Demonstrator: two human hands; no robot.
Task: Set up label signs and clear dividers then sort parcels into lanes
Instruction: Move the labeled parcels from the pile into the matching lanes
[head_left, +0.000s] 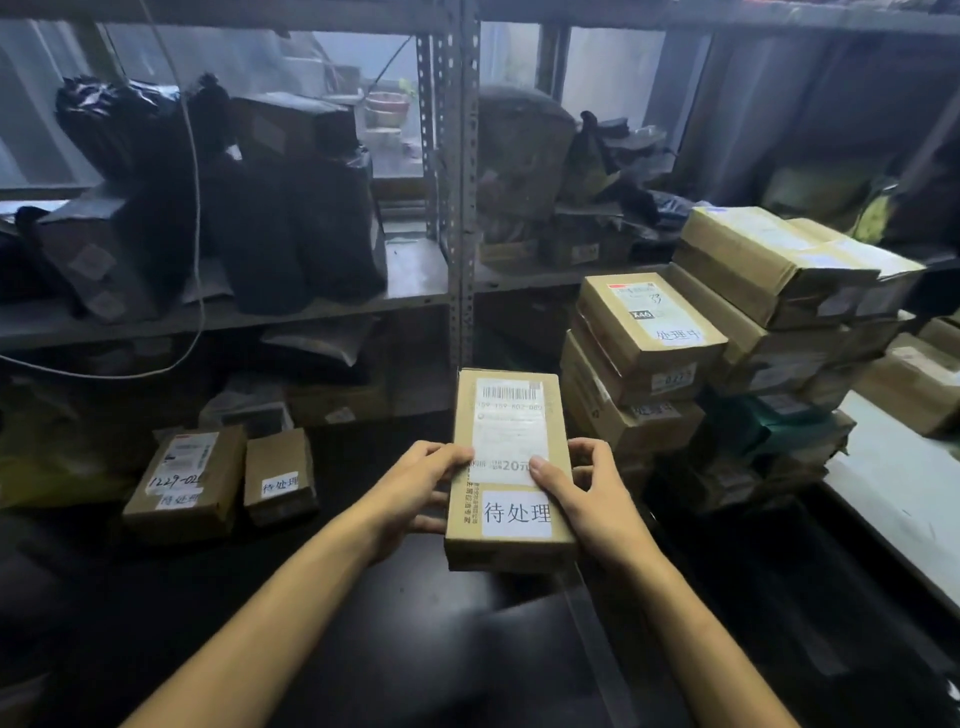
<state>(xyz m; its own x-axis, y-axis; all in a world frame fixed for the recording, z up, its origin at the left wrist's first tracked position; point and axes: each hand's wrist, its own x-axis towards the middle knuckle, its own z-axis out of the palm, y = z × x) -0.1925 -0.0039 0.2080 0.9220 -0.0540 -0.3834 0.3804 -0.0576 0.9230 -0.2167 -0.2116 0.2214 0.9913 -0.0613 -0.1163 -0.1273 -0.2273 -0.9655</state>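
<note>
I hold a flat brown cardboard parcel (506, 410) above the dark tabletop, in the middle of the view. It carries a white shipping label with a barcode and a white sticker with three printed characters. My left hand (415, 493) grips its left edge, thumb on top. My right hand (582, 493) grips its right edge, thumb on the label. Two smaller parcels (184, 480) (280, 475) with similar stickers lie side by side on the table to the left.
A tall stack of cardboard parcels (644, 332) rises at the right, with more boxes (779, 260) piled behind it. A metal shelving rack (462, 208) full of dark bags and boxes stands behind the table. A white surface (904, 483) lies at far right.
</note>
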